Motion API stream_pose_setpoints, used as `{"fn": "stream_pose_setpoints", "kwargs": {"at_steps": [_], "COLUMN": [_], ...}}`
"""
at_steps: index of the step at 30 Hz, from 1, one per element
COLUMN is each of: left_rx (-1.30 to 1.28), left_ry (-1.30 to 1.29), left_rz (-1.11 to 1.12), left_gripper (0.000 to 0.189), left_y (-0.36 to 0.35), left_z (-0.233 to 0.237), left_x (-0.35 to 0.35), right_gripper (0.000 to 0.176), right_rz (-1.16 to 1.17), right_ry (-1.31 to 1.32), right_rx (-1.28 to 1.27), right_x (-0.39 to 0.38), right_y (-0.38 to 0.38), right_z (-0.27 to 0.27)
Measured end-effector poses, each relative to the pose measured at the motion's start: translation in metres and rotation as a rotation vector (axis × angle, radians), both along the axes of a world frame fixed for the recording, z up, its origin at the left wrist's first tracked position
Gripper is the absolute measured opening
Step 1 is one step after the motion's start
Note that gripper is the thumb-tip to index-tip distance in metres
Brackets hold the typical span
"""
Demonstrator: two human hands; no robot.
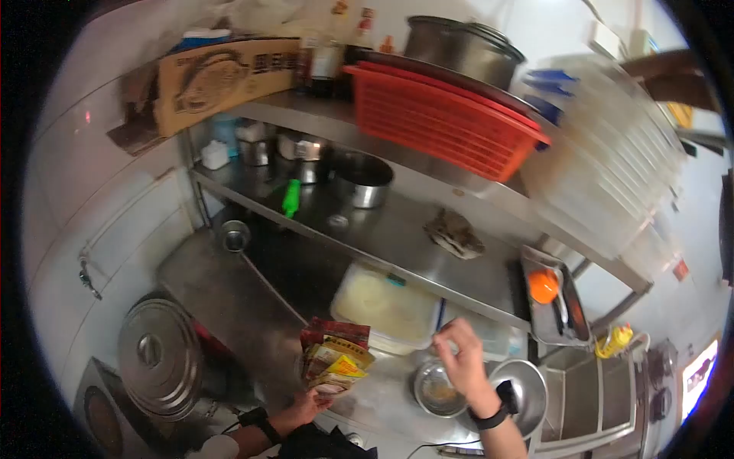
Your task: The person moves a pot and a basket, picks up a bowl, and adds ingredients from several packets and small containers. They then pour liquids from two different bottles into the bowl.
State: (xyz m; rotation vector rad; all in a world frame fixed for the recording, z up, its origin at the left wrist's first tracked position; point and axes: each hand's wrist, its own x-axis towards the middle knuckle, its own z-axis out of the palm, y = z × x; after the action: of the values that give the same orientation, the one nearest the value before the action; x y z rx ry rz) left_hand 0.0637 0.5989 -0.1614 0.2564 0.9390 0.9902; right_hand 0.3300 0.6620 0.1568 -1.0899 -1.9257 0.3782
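Note:
My left hand (307, 407) is closed on several seasoning packets (336, 359), fanned out in red, yellow and brown. They are held above the steel counter, and their print is too small to read. My right hand (460, 356) hangs over the edge of a metal bowl (420, 394), its fingers curled together. Whatever may be between those fingertips is hidden. Some yellowish-brown stuff lies in the bowl. Just right of it, partly behind my right wrist, stands a larger steel bowl (533, 386).
Behind my hands are a clear plastic tub (390, 306) with pale contents and a long-handled ladle (237, 236). A lidded pot (153, 352) stands left, a sink (577, 398) right. Above, shelves carry a red basket (443, 122), a steel pot (367, 187) and a metal tray (540, 325).

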Motion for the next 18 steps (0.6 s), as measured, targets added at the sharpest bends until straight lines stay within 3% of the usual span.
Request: {"fn": "stream_pose_setpoints", "kwargs": {"at_steps": [5, 6, 7, 8, 10, 11, 13, 15, 17, 18], "left_rx": [-0.068, -0.009, -0.012, -0.013, -0.031, -0.02, -0.176, -0.022, 0.064, 0.151], "left_ry": [-0.108, -0.27, -0.268, -0.236, -0.173, -0.174, -0.155, -0.036, 0.321, 0.226], "left_rz": [0.173, 0.103, 0.116, -0.016, -0.292, -0.29, -0.222, -0.212, -0.188, -0.011], "left_gripper": [0.027, 0.028, 0.028, 0.029, 0.031, 0.031, 0.031, 0.032, 0.041, 0.039], "left_y": [-0.005, 0.004, 0.002, 0.002, 0.008, 0.008, 0.011, -0.001, -0.009, -0.025], "left_z": [0.002, -0.019, -0.015, -0.011, 0.012, 0.009, -0.002, 0.021, 0.013, 0.053], "left_x": [0.006, -0.014, -0.023, -0.029, -0.057, -0.071, -0.104, -0.144, -0.174, -0.187], "right_gripper": [0.009, 0.008, 0.008, 0.011, 0.025, 0.033, 0.041, 0.054, 0.053, 0.064], "right_rz": [0.219, 0.259, 0.32, 0.379, 0.398, 0.382, 0.205, -0.02, -0.268, -0.354], "right_ry": [0.015, -0.02, -0.015, -0.01, 0.013, -0.07, -0.136, -0.15, -0.096, -0.074], "right_rx": [0.295, 0.275, 0.316, 0.361, 0.243, 0.33, 0.337, 0.355, 0.285, 0.288], "right_x": [-0.067, -0.135, -0.165, -0.191, -0.256, -0.284, -0.334, -0.364, -0.371, -0.366], "right_y": [-0.002, 0.026, 0.038, 0.051, 0.085, 0.11, 0.167, 0.228, 0.268, 0.283], "right_z": [0.106, 0.124, 0.138, 0.151, 0.16, 0.162, 0.166, 0.188, 0.228, 0.246]}}
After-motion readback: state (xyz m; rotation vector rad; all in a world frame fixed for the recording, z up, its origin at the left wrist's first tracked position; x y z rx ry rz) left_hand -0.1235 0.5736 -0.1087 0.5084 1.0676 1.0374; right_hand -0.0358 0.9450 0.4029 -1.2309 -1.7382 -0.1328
